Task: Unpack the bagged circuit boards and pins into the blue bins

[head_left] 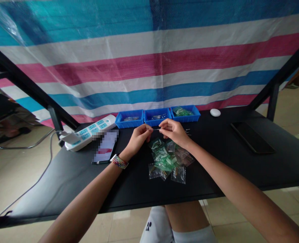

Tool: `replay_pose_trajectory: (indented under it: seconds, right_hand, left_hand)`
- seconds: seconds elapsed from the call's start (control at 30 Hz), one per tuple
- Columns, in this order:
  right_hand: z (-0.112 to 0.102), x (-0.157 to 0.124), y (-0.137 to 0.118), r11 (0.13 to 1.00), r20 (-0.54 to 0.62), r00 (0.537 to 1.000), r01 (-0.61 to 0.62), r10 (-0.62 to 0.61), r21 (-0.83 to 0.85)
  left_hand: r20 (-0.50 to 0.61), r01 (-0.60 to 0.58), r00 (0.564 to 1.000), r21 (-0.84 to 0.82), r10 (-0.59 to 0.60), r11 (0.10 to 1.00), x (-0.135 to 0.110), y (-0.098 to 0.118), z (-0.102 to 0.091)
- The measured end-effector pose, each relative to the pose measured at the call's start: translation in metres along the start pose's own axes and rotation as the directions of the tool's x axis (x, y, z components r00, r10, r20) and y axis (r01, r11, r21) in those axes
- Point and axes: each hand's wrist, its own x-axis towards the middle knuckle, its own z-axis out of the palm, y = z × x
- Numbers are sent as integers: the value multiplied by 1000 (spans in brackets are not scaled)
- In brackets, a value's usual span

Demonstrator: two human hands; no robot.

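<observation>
My left hand [140, 136] and my right hand [174, 132] meet over the middle of the black table, fingertips a short gap apart. A thin metal rod [156, 129] spans that gap, pinched at either end; its exact kind is too small to make out. Just below my hands lies a pile of small clear bags [166, 157], several with green pieces inside. Brass-coloured pins show in a bag [178, 174] at the near edge of the pile. More thin metal rods [187, 131] rest on the table beside my right hand, partly hidden by it.
Behind my hands stand a left blue bin [117, 122], a middle blue bin [147, 122] with metal rods, and a right blue bin [196, 116] with green bags. A power strip [88, 132] and lit phone [106, 146] lie left; a dark phone [252, 137] and white oval object [215, 112], right.
</observation>
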Motion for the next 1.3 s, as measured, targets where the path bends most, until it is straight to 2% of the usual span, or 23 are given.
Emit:
replay_pose_trajectory:
  seconds: [0.13,0.33,0.57,0.67,0.73,0.8,0.87,0.97,1.07,1.17,1.3]
  right_hand:
    - [-1,1,-1,998,-20,1000,-21,22,51]
    - [-3,1,-3,997,-30,998,-54,56,61]
    - [-1,1,-1,999,-59,998,-21,24,49]
    - [-1,3,2,1000,-127,992,1,1,18]
    - [-3,6,4,999,-223,974,34,-38,-24]
    - [-7,12,5,994,-347,934,59,-86,-87]
    - [-11,18,7,987,-418,902,45,-108,-157]
    - [-17,22,9,973,-396,912,9,-103,-231]
    - [-20,18,7,954,-357,924,26,-137,-299]
    - [-20,11,3,931,-320,930,54,-178,-361]
    - [-18,7,5,884,-216,942,141,-259,-445]
  left_hand:
    - [-5,-30,1000,-47,30,998,-2,5,1]
    - [-45,-56,997,-31,54,998,-4,12,3]
    - [-61,-57,996,-1,57,998,-3,8,3]
    - [-108,-78,991,72,85,994,0,1,1]
    - [-104,-94,988,190,115,977,0,-3,-2]
    - [-36,-130,988,344,151,930,0,-5,-3]
    - [81,-203,979,490,188,848,-2,-3,-3]
    - [261,-326,944,637,203,699,-7,1,-2]
    - [361,-400,913,706,188,584,-10,3,0]
    - [384,-413,906,705,179,576,-10,2,1]
    - [347,-367,921,628,175,686,-7,-1,2]
